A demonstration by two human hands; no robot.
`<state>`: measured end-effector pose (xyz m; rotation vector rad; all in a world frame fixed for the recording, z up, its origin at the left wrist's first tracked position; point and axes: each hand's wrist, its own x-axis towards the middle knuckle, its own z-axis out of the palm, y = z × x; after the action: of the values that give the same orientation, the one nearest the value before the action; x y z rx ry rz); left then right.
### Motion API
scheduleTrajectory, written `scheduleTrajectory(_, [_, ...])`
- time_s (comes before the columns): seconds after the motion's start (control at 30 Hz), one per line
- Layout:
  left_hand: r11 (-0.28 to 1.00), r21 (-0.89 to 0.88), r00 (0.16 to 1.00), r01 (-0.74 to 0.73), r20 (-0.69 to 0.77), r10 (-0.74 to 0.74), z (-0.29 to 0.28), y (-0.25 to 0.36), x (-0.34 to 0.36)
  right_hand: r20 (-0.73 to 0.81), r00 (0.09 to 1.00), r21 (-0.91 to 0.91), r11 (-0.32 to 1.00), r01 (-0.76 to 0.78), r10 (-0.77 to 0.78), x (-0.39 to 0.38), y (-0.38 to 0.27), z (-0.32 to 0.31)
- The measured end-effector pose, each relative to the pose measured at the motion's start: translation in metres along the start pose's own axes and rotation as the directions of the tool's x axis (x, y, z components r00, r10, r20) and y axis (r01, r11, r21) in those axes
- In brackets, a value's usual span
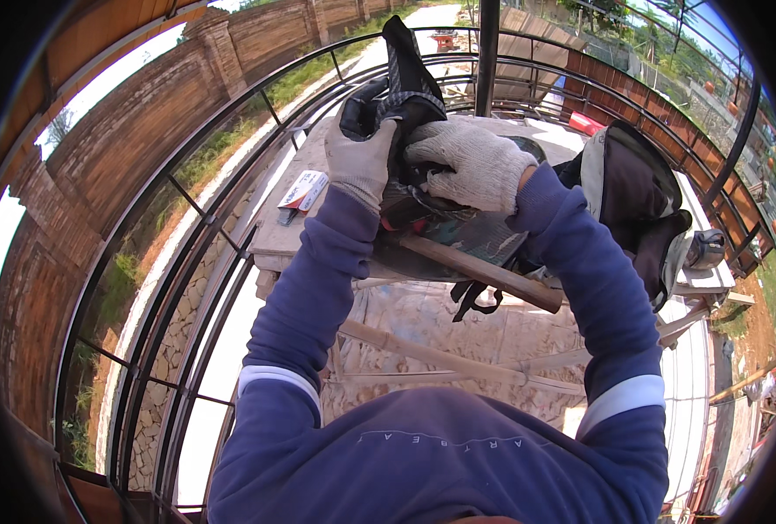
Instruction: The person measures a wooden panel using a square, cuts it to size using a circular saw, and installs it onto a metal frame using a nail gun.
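Note:
Both my hands wear off-white knit gloves and reach over a wooden table. My left hand is closed around the near left side of a black fabric piece, whose pointed, textured upper part stands up away from me. My right hand presses against its right side with bent fingers; the fingertips are partly hidden in dark folds. Below the hands lies a camouflage-patterned cloth bag. A wooden handle lies slanted across it, its far end hidden under dark material.
A white and red small box lies left on the table. To the right slumps a dark, grey-edged bag, beside a dark round object. Something red lies behind. A curved black metal railing surrounds the area.

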<state>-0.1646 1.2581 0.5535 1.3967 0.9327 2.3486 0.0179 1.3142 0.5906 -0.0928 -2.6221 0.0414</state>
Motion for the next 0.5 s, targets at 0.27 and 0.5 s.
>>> scheduleTrajectory(0.27, [0.970, 0.136, 0.979, -0.204, 0.055, 0.198, 0.020, 0.008, 0.058, -0.026, 0.950, -0.620, 0.741, -0.259, 0.311, 0.035, 0.016, -0.015])
scheduleTrajectory(0.5, [0.975, 0.164, 0.987, -0.152, -0.021, 0.158, -0.001, -0.022, 0.145, -0.575, 0.781, -0.003, 0.954, -0.300, 0.244, 0.012, 0.002, -0.027])
